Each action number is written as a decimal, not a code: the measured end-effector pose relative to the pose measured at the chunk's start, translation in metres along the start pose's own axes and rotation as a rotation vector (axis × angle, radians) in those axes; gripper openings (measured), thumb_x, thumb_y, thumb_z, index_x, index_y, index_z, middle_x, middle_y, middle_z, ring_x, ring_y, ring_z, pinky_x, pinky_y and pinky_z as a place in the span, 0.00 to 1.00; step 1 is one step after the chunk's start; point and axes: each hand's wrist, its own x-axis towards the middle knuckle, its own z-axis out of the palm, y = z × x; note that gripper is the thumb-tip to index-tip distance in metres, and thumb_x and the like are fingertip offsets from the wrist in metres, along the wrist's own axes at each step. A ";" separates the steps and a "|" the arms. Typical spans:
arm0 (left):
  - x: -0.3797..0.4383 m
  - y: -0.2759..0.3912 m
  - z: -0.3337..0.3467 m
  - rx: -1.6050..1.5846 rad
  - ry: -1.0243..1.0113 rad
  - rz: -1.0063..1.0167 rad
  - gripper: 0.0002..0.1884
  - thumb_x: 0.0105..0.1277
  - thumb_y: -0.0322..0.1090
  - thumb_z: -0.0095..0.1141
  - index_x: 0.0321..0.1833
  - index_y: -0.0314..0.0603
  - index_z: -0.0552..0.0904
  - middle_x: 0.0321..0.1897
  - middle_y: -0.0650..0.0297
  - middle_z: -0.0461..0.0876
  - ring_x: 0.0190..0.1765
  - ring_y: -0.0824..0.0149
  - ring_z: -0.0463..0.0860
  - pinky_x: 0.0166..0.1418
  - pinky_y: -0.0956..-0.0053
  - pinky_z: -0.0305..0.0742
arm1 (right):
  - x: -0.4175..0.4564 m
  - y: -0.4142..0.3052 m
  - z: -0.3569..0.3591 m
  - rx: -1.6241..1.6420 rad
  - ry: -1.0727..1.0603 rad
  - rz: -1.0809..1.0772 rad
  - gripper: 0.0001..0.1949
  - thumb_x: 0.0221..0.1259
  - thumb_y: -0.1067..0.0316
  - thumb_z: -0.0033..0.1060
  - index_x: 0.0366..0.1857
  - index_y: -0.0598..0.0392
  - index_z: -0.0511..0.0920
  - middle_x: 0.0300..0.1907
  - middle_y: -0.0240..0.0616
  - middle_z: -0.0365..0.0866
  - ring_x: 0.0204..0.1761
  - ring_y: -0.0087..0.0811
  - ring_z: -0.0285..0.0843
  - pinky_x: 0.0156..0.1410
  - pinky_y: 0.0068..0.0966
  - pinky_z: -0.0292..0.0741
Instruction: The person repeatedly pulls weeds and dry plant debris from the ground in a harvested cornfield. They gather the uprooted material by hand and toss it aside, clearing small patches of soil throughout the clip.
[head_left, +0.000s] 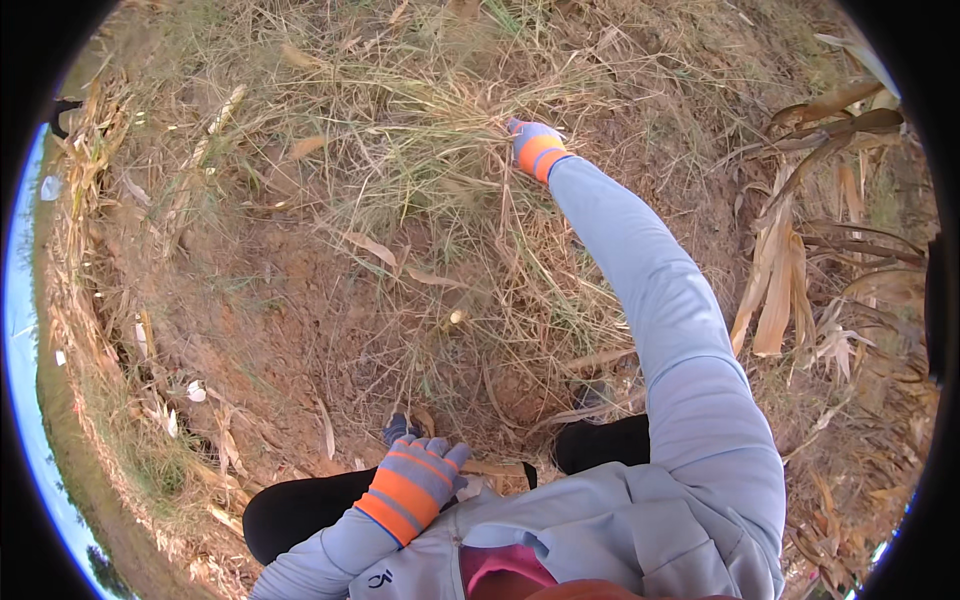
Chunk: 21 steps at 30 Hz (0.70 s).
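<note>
My right hand (537, 147), in a grey and orange striped work glove, reaches far forward at the top centre. Its fingers close around a bunch of dry and green grass (442, 124) that spreads to the left over the soil. My left hand (417, 484), in a matching glove, is close to my body at the bottom, above my bent knee. A wooden handle (493, 469) with a dark end lies just right of its fingers; whether the hand grips it is hidden from this angle.
Dry maize stalks and leaves (780, 285) stand at the right. A row of dry maize stalks (90, 195) runs down the left side. A cut stalk stub (457, 317) pokes up in front of me. My shoe tip (401, 427) shows beyond my left hand.
</note>
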 end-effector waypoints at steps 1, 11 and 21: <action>0.000 0.000 0.001 0.002 0.000 0.003 0.16 0.56 0.49 0.55 0.40 0.47 0.75 0.31 0.62 0.78 0.38 0.62 0.79 0.43 0.68 0.68 | -0.003 0.003 -0.012 -0.013 0.002 0.057 0.10 0.54 0.69 0.51 0.37 0.56 0.80 0.40 0.43 0.81 0.45 0.41 0.79 0.48 0.33 0.74; -0.005 0.000 -0.003 0.038 0.035 0.000 0.18 0.57 0.49 0.54 0.46 0.47 0.76 0.33 0.62 0.78 0.39 0.62 0.78 0.46 0.67 0.67 | -0.092 0.060 -0.016 -0.011 0.123 0.018 0.16 0.43 0.77 0.56 0.41 0.54 0.74 0.35 0.49 0.80 0.40 0.48 0.78 0.44 0.38 0.74; 0.007 -0.007 -0.003 -0.022 -0.055 -0.049 0.19 0.56 0.49 0.55 0.46 0.48 0.75 0.36 0.61 0.79 0.38 0.60 0.79 0.45 0.66 0.68 | 0.027 0.101 -0.021 -0.153 0.222 0.633 0.17 0.60 0.62 0.44 0.52 0.50 0.71 0.54 0.44 0.72 0.60 0.43 0.67 0.60 0.37 0.67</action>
